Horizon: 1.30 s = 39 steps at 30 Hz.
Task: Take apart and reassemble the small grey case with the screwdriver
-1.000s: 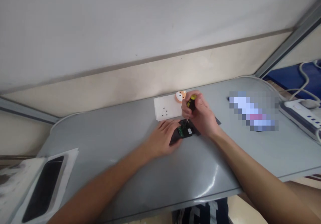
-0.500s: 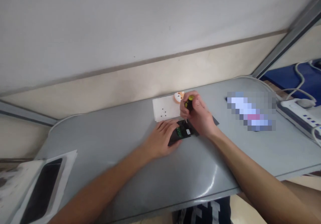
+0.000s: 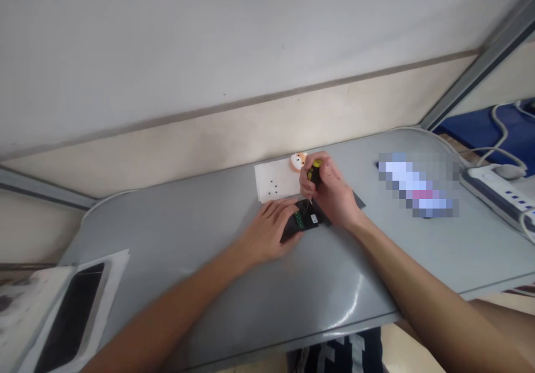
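Observation:
On the grey table (image 3: 175,233) lies a small black device (image 3: 304,221) with a green circuit board showing at its near end. My left hand (image 3: 267,232) lies flat on the device's left side and holds it down. My right hand (image 3: 330,189) is closed around a small screwdriver with a yellow and black handle (image 3: 315,171), held upright with its tip down on the device. Just behind the device lies a white sheet of paper (image 3: 278,180) with several tiny dark screws on it.
An orange and white cartoon-faced piece (image 3: 298,161) rests at the paper's far right corner. A blurred-out object (image 3: 418,184) lies to the right. A white power strip (image 3: 497,194) with cables sits at the far right edge. A dark phone on white paper (image 3: 71,317) lies at the near left.
The view shifted slightly; both hands stay on the device and screwdriver, with hardly any visible movement between frames.

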Tool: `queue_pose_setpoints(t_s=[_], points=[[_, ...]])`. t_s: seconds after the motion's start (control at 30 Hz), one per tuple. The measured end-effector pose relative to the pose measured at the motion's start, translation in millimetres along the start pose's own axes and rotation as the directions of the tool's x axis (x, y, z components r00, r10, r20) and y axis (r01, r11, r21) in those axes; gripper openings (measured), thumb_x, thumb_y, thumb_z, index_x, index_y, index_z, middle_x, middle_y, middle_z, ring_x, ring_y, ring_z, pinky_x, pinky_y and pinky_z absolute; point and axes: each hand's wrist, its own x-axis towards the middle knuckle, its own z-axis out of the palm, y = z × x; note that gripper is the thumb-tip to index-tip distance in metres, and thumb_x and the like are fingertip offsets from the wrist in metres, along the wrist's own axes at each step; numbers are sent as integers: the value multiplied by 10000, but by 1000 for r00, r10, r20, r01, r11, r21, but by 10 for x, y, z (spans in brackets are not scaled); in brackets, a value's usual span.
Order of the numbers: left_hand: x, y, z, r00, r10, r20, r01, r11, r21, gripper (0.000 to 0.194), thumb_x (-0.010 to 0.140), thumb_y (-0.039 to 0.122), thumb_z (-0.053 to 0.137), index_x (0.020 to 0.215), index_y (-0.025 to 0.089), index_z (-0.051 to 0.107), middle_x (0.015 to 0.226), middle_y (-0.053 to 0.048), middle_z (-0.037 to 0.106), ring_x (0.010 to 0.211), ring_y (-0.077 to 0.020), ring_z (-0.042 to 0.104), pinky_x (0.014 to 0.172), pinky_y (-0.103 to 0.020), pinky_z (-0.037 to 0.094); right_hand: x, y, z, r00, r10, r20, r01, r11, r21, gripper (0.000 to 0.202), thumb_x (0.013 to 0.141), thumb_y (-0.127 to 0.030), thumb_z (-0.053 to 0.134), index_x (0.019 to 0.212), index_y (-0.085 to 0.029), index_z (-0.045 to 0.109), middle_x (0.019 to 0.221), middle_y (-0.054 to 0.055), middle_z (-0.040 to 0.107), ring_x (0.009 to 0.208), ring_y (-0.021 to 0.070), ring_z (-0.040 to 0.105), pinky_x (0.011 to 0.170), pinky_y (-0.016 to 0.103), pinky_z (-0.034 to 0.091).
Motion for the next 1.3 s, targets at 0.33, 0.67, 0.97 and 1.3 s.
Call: queue_pose_setpoints(t_s=[0.33,0.67,0.97,1.3], points=[[-14,11,8,1000,-27,-5,27,1000,-4,410,987,321,601,1355,186,481,1434,-170,611,1352,-332,582,1123,-547,498,-4,0,27,998,-63,-21,63,998,2,329,1022,-596,530,1000,-272,582,708,-24,373,633,154,340,598,294,293],[21,22,-22,1000,-28,-1,28,999,-27,385,970,277,594,1334,203,493,1439,-161,619,1333,-332,601,1116,-556,497,14,15,-14,998,-63,-18,63,997,41,306,1023,-568,551,981,-270,603,722,-21,369,637,151,343,600,295,291],[26,35,-36,1000,-31,0,31,998,-51,395,965,270,594,1345,200,508,1443,-162,621,1335,-335,602,1116,-560,489,17,1,11,998,-55,-30,57,996,68,304,1023,-563,555,961,-268,593,721,-24,375,621,143,319,582,295,271],[29,27,-37,999,-38,15,39,998,-41,399,960,254,589,1343,203,490,1452,-158,622,1367,-321,586,1142,-561,458,20,-4,18,995,-94,-33,97,992,82,287,1040,-526,547,962,-255,601,716,-20,395,637,142,342,597,290,277]])
